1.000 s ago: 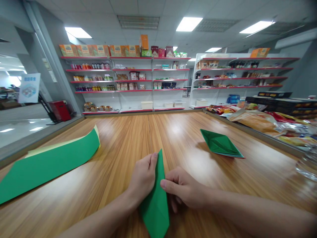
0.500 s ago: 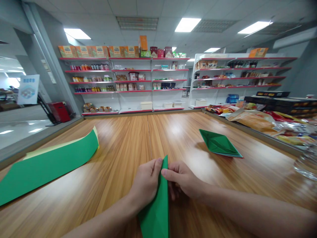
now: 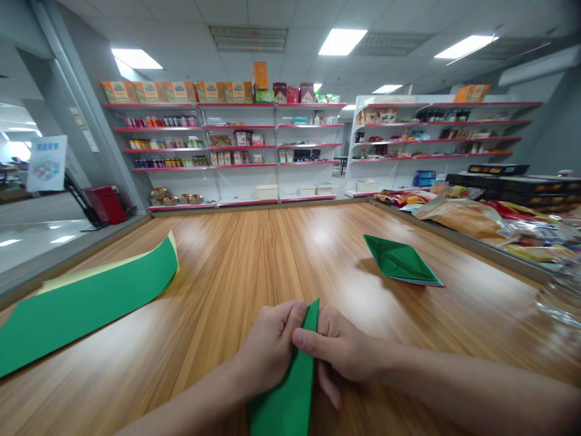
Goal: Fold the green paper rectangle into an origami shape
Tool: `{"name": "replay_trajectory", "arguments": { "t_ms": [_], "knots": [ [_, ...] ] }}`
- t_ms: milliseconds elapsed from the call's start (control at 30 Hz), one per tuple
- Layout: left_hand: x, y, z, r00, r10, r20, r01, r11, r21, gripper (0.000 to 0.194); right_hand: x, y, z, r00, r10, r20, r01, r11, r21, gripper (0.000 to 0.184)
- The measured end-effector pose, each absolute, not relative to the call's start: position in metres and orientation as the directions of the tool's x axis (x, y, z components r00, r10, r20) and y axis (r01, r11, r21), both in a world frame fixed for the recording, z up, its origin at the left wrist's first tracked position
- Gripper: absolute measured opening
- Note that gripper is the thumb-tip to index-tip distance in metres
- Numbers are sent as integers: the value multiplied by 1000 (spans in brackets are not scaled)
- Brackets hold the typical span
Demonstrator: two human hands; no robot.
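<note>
A folded strip of green paper with a pointed far end is held between both my hands, over the near middle of the table. My left hand grips its left edge close to the tip, thumb on top. From the right, my right hand pinches the paper, its thumb lying across the face and its lower fingers hanging beneath. The fingertips behind the paper are hidden. To the right on the table lies a folded green paper piece, boat-like, with raised edges.
A long curled green paper sheet with a pale yellow sheet lies at left on the wooden table. Snack bags and black boxes sit beyond the right edge. A clear glass container stands near right. Stocked shelves line the back.
Both hands and the paper strip have shifted slightly nearer, and the tip has tilted to the right. My right hand's lower fingers now show more below the palm.
</note>
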State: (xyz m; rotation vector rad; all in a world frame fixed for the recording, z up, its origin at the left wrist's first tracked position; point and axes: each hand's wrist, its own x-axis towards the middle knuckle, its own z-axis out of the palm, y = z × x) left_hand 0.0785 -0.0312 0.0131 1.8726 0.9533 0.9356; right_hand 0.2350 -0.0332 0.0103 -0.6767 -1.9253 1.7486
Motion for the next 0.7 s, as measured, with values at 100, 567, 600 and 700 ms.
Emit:
{"name": "replay_trajectory", "arguments": {
  "t_ms": [100,567,600,700],
  "knots": [
    [80,-34,15,482,846,226,182,-350,919,45,237,-37,16,-821,571,24,53,119,-991,67],
    [78,-24,8,306,933,188,427,-311,849,41,236,-18,10,-383,920,83,193,168,-967,59],
    [78,-22,8,312,938,151,405,-276,872,41,237,-16,8,-380,922,79,193,162,-968,59],
    [77,-18,7,311,947,85,394,-210,895,40,239,-10,4,-368,928,61,166,130,-977,53]
  ]
}}
